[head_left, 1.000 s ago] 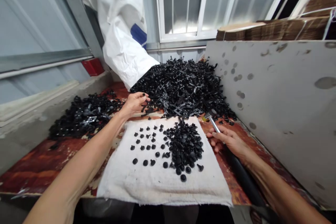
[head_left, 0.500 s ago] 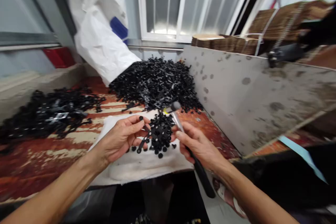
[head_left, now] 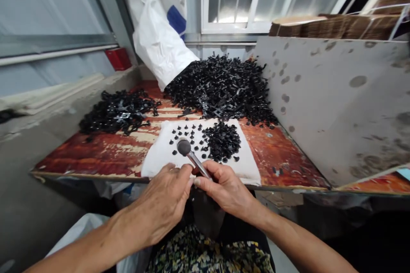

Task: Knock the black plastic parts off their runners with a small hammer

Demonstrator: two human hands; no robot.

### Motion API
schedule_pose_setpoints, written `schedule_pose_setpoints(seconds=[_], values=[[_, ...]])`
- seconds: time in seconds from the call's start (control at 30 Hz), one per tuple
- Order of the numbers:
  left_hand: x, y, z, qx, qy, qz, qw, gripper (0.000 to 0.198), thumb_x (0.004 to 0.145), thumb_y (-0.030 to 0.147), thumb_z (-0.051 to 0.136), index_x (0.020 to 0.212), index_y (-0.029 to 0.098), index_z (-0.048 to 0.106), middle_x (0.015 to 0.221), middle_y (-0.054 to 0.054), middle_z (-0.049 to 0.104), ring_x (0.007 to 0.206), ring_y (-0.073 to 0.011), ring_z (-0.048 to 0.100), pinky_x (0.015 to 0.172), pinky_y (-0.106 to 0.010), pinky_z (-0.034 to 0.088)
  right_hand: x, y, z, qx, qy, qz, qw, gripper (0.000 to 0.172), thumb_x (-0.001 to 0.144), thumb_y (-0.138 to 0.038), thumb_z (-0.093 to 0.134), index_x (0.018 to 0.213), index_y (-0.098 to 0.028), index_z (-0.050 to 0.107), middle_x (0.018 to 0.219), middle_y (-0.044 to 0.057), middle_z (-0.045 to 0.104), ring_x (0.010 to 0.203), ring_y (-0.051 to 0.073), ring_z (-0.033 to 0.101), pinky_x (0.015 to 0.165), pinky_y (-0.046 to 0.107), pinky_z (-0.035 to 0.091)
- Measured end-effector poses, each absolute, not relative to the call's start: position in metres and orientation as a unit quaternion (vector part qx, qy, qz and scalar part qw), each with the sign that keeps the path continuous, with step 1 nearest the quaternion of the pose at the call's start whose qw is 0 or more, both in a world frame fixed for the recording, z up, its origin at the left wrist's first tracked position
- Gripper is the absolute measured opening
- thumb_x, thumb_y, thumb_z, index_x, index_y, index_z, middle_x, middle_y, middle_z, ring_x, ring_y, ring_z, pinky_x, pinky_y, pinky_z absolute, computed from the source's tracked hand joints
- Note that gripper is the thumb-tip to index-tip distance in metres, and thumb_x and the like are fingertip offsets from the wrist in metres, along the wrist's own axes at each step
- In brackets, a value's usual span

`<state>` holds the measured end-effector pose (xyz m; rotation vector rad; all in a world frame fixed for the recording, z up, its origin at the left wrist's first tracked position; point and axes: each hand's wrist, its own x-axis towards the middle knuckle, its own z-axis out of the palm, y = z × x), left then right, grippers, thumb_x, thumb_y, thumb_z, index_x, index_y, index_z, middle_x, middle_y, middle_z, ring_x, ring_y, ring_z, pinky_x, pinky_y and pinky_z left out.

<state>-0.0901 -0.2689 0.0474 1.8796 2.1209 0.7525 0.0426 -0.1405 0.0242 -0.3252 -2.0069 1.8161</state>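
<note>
My right hand point(head_left: 230, 190) is closed round a small hammer point(head_left: 199, 164) with a round dark head and a metal shaft. The hammer head lies over the white cloth point(head_left: 162, 160), tilted to the left. My left hand point(head_left: 168, 200) is closed at the cloth's front edge, its fingertips against those of my right hand. What my left fingers hold, if anything, is hidden. On the cloth, small black plug-like pieces point(head_left: 222, 140) form a heap, and several single ones stand spaced out to its left.
A large pile of black strip-like parts point(head_left: 224, 85) spills from a white sack point(head_left: 163, 51) behind the cloth. Another black pile point(head_left: 118, 113) lies at left on the worn red tabletop point(head_left: 86, 153). A grey board point(head_left: 307, 106) walls the right side; stacked cardboard point(head_left: 320, 27) stands behind it.
My hands have come together near the table's front edge. A black strip seen in my left fingers earlier no longer shows. The view has swung right, and the hammer head now points left.
</note>
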Motion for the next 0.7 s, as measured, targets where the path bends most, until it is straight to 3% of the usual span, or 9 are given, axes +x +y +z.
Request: schedule_pose_setpoints(seconds=[0.13,0.33,0.53,0.7], values=[[-0.096,-0.274,0.042,0.533,0.763,0.299,0.213,0.022,0.093,0.038,0.038,0.095,0.024,0.054,0.082,-0.004,0.065,0.076,-0.0205,0.061,0.072,-0.033,0.048,0.019,-0.150,0.016,-0.135,-0.695,0.682,0.185,0.022,0.086,-0.043,0.060,0.085,-0.022,0.056,0.054,-0.009,0.037,0.046,0.008,0.032,0.041,0.021,0.025],[-0.144,-0.266,0.030,0.450,0.721,0.368,0.378,0.034,0.082,0.054,0.050,0.071,0.021,0.053,0.062,0.002,0.055,0.053,-0.0125,0.048,0.050,-0.023,0.039,0.003,-0.135,0.006,-0.169,-0.701,0.671,0.175,0.017,0.090,-0.038,0.051,0.083,-0.022,0.052,0.048,-0.011,0.035,0.037,0.006,0.032,0.037,0.019,0.024],[-0.187,-0.253,0.021,0.420,0.737,0.393,0.355,0.030,0.072,0.048,0.059,0.064,0.019,0.055,0.059,0.002,0.055,0.053,-0.0116,0.047,0.050,-0.022,0.037,-0.008,-0.115,0.015,-0.216,-0.738,0.626,0.129,0.011,0.088,-0.026,0.047,0.097,-0.021,0.052,0.046,-0.011,0.045,0.033,0.007,0.032,0.036,0.018,0.027],[-0.196,-0.238,0.022,0.405,0.742,0.370,0.385,0.025,0.072,0.042,0.057,0.064,0.018,0.055,0.058,0.003,0.052,0.048,-0.0096,0.042,0.045,-0.020,0.033,-0.007,-0.120,0.015,-0.222,-0.710,0.658,0.114,0.020,0.090,-0.034,0.045,0.102,-0.020,0.054,0.047,-0.010,0.047,0.033,0.007,0.035,0.034,0.017,0.027]])
